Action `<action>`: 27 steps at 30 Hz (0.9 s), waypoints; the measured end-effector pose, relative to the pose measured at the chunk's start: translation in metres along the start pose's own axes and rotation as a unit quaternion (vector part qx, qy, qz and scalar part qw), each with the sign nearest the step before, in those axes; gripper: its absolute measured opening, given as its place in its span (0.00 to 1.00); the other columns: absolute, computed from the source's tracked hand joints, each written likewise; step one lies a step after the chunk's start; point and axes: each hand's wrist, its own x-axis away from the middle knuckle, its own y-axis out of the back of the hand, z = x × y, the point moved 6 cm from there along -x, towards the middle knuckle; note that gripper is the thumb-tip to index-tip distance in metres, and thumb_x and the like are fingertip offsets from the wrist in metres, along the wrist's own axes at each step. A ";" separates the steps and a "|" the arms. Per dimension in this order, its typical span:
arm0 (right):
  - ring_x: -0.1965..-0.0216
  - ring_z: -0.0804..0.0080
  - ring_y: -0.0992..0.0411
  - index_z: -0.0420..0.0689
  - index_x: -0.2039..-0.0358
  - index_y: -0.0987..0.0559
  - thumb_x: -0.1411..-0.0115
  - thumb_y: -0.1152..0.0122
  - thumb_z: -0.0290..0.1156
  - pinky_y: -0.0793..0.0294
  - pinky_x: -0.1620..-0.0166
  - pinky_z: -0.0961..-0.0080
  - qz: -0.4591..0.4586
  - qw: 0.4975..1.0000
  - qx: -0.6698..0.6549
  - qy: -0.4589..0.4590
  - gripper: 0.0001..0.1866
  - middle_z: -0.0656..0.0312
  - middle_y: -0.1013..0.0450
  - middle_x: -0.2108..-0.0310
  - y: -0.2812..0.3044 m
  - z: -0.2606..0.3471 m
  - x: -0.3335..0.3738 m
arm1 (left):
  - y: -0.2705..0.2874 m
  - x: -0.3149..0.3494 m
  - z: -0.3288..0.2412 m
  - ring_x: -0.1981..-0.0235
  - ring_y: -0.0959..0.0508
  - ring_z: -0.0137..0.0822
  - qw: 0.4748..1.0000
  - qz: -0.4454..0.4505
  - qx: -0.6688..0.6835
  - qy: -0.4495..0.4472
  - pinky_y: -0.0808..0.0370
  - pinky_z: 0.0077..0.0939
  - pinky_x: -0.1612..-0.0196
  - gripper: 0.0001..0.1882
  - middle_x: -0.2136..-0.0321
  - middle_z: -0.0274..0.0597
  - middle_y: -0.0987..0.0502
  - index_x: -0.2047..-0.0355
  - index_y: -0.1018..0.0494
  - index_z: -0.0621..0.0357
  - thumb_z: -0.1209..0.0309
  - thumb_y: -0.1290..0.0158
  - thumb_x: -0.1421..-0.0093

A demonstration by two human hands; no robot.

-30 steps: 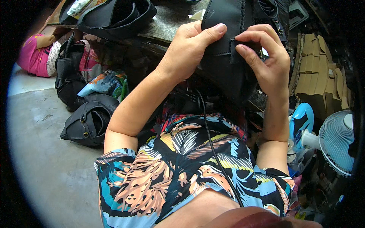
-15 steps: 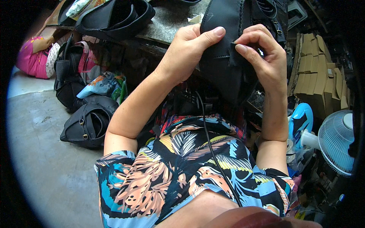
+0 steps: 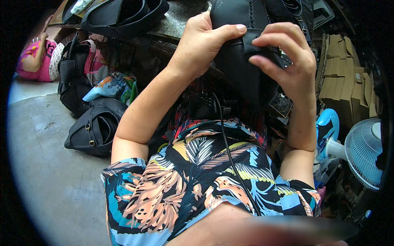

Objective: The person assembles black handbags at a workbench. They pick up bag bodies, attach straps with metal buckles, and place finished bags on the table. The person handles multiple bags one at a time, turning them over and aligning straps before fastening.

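A black leather bag piece (image 3: pixel 236 69) with a stitched seam lies in front of me at the table's near edge. My left hand (image 3: pixel 199 47) grips its left side, thumb pressed flat on top beside a small black tab (image 3: pixel 250 44); the other fingers are hidden behind the leather. My right hand (image 3: pixel 293 59) hovers at the tab's right, thumb and forefinger parted. The forefinger's tip is close to the tab's edge; whether it touches I cannot tell. Nothing shows between these fingertips.
Another black bag (image 3: pixel 123 24) rests on the grey worktable (image 3: pixel 170 28). More black bags, one with buckles (image 3: pixel 92 129), are on the floor at left. A person in pink (image 3: pixel 39 61) is beyond. At right are brown cardboard pieces (image 3: pixel 342 78) and a fan (image 3: pixel 365 151).
My right thumb and forefinger have come apart from their pinch on the tab and the hand has shifted slightly right. My left thumb now lies nearer the tab. The person in pink has moved an arm.
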 end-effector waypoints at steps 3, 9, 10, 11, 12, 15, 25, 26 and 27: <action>0.61 0.63 0.24 0.41 0.67 0.17 0.56 0.24 0.25 0.24 0.61 0.71 0.032 0.997 0.048 0.041 0.14 0.59 0.24 0.64 0.000 0.011 -0.003 | -0.001 -0.002 0.006 0.71 0.18 0.27 1.000 0.007 -0.027 -0.004 0.20 0.19 0.68 0.10 0.70 0.40 0.18 0.61 0.22 0.64 0.72 0.39 0.40; 0.64 0.62 0.24 0.39 0.67 0.19 0.53 0.28 0.22 0.23 0.64 0.71 0.009 0.982 0.141 0.125 0.11 0.58 0.24 0.66 -0.013 0.019 -0.008 | 0.003 -0.002 0.008 0.72 0.19 0.27 0.997 -0.024 -0.064 -0.028 0.20 0.20 0.67 0.09 0.71 0.39 0.18 0.62 0.22 0.64 0.72 0.40 0.40; 0.65 0.62 0.24 0.39 0.67 0.20 0.52 0.29 0.22 0.23 0.64 0.71 0.002 0.981 0.143 0.128 0.11 0.58 0.24 0.67 -0.015 0.018 -0.008 | 0.002 -0.002 0.009 0.69 0.20 0.26 0.999 -0.020 -0.029 -0.015 0.22 0.21 0.64 0.09 0.68 0.38 0.19 0.59 0.23 0.64 0.72 0.42 0.39; 0.65 0.62 0.24 0.38 0.67 0.20 0.52 0.29 0.22 0.22 0.64 0.71 -0.005 0.981 0.144 0.131 0.10 0.58 0.24 0.67 -0.017 0.017 -0.008 | 0.001 -0.001 0.010 0.66 0.21 0.26 1.000 -0.017 0.005 -0.003 0.23 0.21 0.60 0.10 0.65 0.37 0.19 0.57 0.24 0.64 0.73 0.44 0.37; 0.65 0.61 0.24 0.39 0.67 0.20 0.51 0.30 0.21 0.22 0.64 0.71 -0.006 0.981 0.143 0.131 0.10 0.58 0.24 0.67 -0.019 0.017 -0.006 | 0.000 -0.001 0.011 0.63 0.22 0.25 0.999 -0.012 0.039 0.010 0.25 0.21 0.57 0.11 0.61 0.36 0.20 0.54 0.25 0.63 0.73 0.45 0.35; 0.64 0.61 0.24 0.39 0.67 0.19 0.51 0.31 0.21 0.22 0.63 0.70 -0.003 0.982 0.137 0.133 0.09 0.58 0.24 0.67 -0.020 0.014 -0.003 | 0.003 0.001 0.011 0.66 0.22 0.22 0.998 -0.040 0.036 0.019 0.25 0.17 0.59 0.10 0.63 0.35 0.20 0.55 0.25 0.65 0.78 0.46 0.36; 0.58 0.61 0.23 0.36 0.63 0.16 0.57 0.36 0.21 0.20 0.56 0.68 0.050 0.963 0.202 0.173 0.17 0.57 0.23 0.63 -0.030 0.031 0.016 | 0.008 0.004 0.016 0.71 0.19 0.28 0.998 -0.055 -0.012 0.031 0.20 0.21 0.67 0.08 0.70 0.40 0.18 0.62 0.22 0.65 0.74 0.40 0.42; 0.58 0.61 0.23 0.35 0.63 0.17 0.56 0.37 0.22 0.20 0.55 0.67 0.060 0.960 0.217 0.168 0.17 0.57 0.23 0.62 -0.032 0.034 0.018 | 0.008 0.004 0.015 0.71 0.19 0.28 0.998 -0.054 -0.011 0.033 0.20 0.21 0.66 0.09 0.70 0.40 0.18 0.62 0.22 0.65 0.75 0.40 0.42; 0.57 0.61 0.24 0.35 0.63 0.17 0.55 0.37 0.23 0.20 0.54 0.66 0.081 0.956 0.232 0.158 0.16 0.56 0.23 0.62 -0.035 0.034 0.019 | 0.009 0.004 0.013 0.71 0.19 0.28 0.998 -0.049 -0.005 0.028 0.20 0.22 0.66 0.09 0.69 0.40 0.18 0.62 0.22 0.65 0.75 0.39 0.42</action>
